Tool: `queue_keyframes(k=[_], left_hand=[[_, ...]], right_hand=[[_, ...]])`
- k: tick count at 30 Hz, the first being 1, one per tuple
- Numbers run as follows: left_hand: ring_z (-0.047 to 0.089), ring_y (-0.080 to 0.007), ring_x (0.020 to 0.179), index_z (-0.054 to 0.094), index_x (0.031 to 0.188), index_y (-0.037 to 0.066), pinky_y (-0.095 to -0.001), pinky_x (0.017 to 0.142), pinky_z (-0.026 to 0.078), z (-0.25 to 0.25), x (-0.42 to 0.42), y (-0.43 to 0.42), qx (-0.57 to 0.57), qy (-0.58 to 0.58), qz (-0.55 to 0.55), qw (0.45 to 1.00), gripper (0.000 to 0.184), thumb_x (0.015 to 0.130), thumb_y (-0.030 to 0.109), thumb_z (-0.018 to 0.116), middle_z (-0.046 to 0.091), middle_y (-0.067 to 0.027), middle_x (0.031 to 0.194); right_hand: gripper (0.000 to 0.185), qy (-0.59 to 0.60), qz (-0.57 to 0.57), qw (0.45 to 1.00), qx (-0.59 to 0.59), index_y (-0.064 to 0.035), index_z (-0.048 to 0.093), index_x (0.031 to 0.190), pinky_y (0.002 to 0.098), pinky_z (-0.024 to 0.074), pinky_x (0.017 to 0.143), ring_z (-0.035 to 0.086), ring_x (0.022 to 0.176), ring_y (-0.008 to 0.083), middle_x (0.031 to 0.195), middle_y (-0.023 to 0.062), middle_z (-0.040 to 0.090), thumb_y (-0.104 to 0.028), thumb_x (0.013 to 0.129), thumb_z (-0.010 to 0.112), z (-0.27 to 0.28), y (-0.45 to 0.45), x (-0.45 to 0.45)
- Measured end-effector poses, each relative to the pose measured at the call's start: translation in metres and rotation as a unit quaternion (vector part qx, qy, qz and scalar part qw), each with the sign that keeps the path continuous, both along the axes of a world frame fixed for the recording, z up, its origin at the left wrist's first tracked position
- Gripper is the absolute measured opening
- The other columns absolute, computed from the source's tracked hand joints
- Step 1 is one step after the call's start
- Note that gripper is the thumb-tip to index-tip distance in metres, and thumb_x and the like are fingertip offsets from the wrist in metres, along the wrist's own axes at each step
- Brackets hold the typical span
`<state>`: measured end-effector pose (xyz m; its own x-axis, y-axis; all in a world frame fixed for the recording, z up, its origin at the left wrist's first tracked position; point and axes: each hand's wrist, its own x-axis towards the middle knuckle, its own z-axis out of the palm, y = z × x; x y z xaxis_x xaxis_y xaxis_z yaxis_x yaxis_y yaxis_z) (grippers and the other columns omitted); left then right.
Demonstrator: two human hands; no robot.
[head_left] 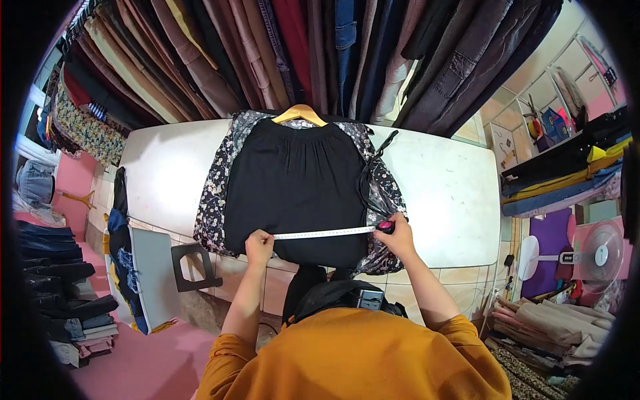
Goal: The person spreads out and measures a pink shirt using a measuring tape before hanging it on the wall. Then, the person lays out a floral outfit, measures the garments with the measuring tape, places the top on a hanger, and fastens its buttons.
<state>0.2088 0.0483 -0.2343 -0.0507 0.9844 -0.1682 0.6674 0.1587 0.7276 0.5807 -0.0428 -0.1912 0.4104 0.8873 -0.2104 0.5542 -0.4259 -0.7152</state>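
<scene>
A black blouse with floral sleeves (293,173) lies spread on the white table (447,180), a wooden hanger (300,115) in its neck. Across its lower part runs a white measuring tape (320,234), pulled straight. My left hand (259,245) is closed on the tape's free end, near the blouse's left side. At the other side my right hand (397,237) grips the tape's black and pink case (385,227). A black tie strap (373,167) hangs loose over the right floral sleeve. The blouse's bottom edge reaches past the table's front edge.
Trousers on a rack (320,53) hang just behind the table. A grey chair (157,273) with clothes stands at the left, near a black stool (195,265). Folded jeans (60,280) are stacked far left. A fan (600,255) and folded clothes (553,327) are at the right.
</scene>
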Motion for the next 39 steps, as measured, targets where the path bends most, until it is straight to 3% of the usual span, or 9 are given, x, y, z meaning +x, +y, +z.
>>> queue_keyframes(k=[8,13,20,25,27,29,30,34,39], left_hand=[[0.063,-0.0195,0.057,0.063,0.071,-0.003,-0.0306,0.057,0.049,-0.005,-0.003,0.008,-0.018,0.002,-0.033,0.999,0.011,0.073,0.004,0.071,0.064,-0.0139,0.064],[0.063,-0.0126,0.06,0.063,0.072,-0.002,-0.0266,0.059,0.049,-0.005,-0.004,0.01,-0.021,0.044,-0.048,0.998,0.01,0.073,0.004,0.071,0.066,-0.0108,0.065],[0.062,-0.0167,0.055,0.063,0.07,-0.001,-0.0304,0.055,0.048,-0.01,-0.008,0.012,-0.011,0.039,-0.043,0.998,0.012,0.072,0.007,0.072,0.064,-0.0132,0.061],[0.058,-0.0157,0.054,0.063,0.074,-0.001,-0.0283,0.058,0.048,-0.013,-0.048,0.023,-0.042,-0.108,-0.021,0.993,0.01,0.077,0.007,0.068,0.063,-0.0072,0.062],[0.059,-0.0169,0.063,0.062,0.08,-0.001,-0.0286,0.065,0.049,-0.017,-0.075,0.033,-0.039,-0.08,-0.028,0.996,0.008,0.079,0.006,0.065,0.064,-0.0086,0.073],[0.062,-0.0198,0.08,0.061,0.084,-0.001,-0.0303,0.074,0.049,-0.029,-0.1,0.043,0.087,-0.071,0.004,0.994,0.009,0.081,0.007,0.064,0.065,-0.0137,0.092],[0.061,-0.0263,0.095,0.059,0.085,-0.001,-0.0336,0.083,0.047,-0.037,-0.113,0.05,0.064,-0.057,0.027,0.996,0.008,0.081,0.006,0.062,0.062,-0.0182,0.106],[0.059,-0.0356,0.1,0.056,0.082,0.0,-0.0382,0.089,0.045,-0.018,-0.134,0.069,0.077,0.025,-0.004,0.997,0.008,0.081,0.006,0.06,0.061,-0.0216,0.109],[0.058,-0.0351,0.104,0.055,0.085,0.0,-0.0368,0.092,0.044,-0.014,-0.165,0.087,0.08,0.062,-0.025,0.995,0.007,0.082,0.005,0.059,0.06,-0.0217,0.114]], right_hand=[[0.052,-0.063,0.044,0.996,0.036,-0.0006,0.044,0.093,0.0432,0.0434,0.08,0.052,0.093,0.0379,0.094,0.019,0.053,-0.019,0.057,0.078,-0.014,-0.012,-0.004],[0.055,-0.08,0.043,0.995,0.041,0.0004,0.047,0.098,0.0428,0.0443,0.08,0.054,0.09,0.0374,0.092,0.019,0.054,-0.022,0.057,0.077,-0.018,-0.011,-0.004],[0.053,-0.097,0.033,0.993,0.063,0.0002,0.047,0.096,0.0411,0.0448,0.078,0.055,0.088,0.036,0.09,0.0195,0.055,-0.022,0.058,0.077,-0.019,-0.012,-0.007],[0.05,-0.018,-0.015,0.997,0.068,-0.0005,0.048,0.089,0.0389,0.0456,0.076,0.057,0.081,0.0335,0.085,0.0176,0.058,-0.027,0.061,0.08,0.012,0.002,-0.026],[0.05,0.045,-0.004,0.997,0.07,-0.0013,0.049,0.088,0.0378,0.0464,0.072,0.059,0.077,0.0307,0.08,0.0155,0.06,-0.028,0.06,0.081,0.032,0.012,-0.05],[0.048,0.08,0.014,0.995,0.058,-0.0035,0.05,0.084,0.0356,0.0468,0.068,0.06,0.073,0.0266,0.076,0.0133,0.06,-0.033,0.062,0.081,0.029,0.021,-0.079],[0.049,0.121,0.024,0.991,0.042,-0.0037,0.05,0.083,0.0347,0.0464,0.068,0.06,0.073,0.0247,0.075,0.0127,0.06,-0.035,0.062,0.081,0.027,0.026,-0.094],[0.049,0.223,0.035,0.974,0.012,-0.0042,0.05,0.081,0.0317,0.0446,0.067,0.056,0.072,0.0196,0.073,0.0104,0.058,-0.038,0.062,0.081,0.004,0.043,-0.147],[0.048,0.25,0.021,0.968,-0.025,-0.0046,0.05,0.081,0.0325,0.0446,0.069,0.057,0.075,0.0217,0.076,0.0119,0.059,-0.037,0.062,0.08,-0.021,0.051,-0.197]])
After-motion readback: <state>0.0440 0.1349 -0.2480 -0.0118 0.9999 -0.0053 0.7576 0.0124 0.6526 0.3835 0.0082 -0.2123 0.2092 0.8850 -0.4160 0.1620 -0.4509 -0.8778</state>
